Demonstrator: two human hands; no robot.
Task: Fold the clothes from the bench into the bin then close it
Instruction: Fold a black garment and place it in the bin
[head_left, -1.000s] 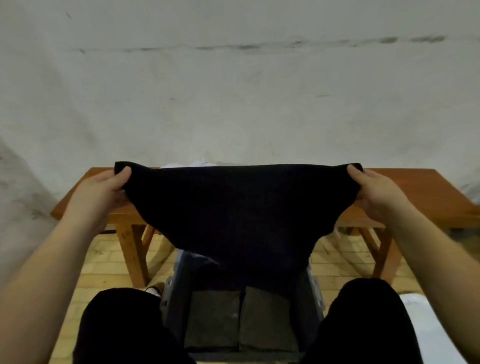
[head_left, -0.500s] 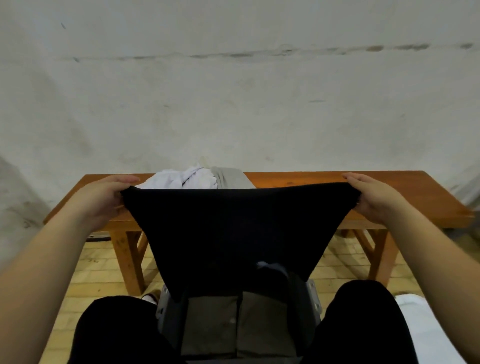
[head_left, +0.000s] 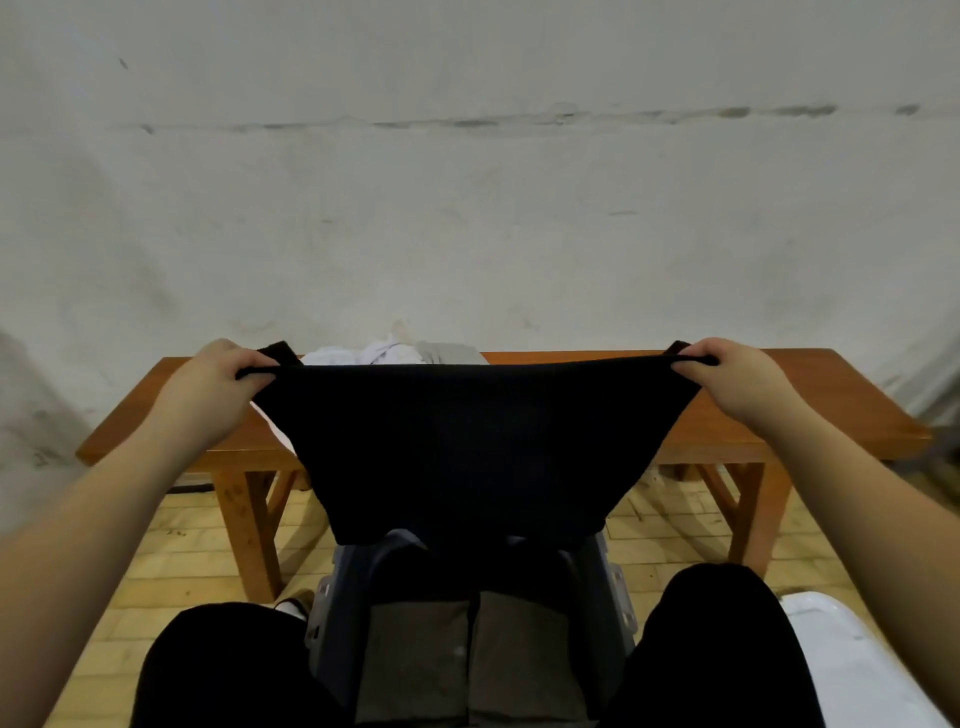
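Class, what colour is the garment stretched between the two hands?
Plain black garment, no pattern visible; the head view shows it, the only view.

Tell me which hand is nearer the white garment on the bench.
Left. The left hand pinches the black garment right beside the white garment; the right hand is far across.

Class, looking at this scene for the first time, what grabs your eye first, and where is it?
A wide black cloth stretched mid-frame, pinched at its top corners by the left hand and right hand. Behind it, a long brown wooden bench carries pale crumpled clothes; below sits an open grey plastic bin.
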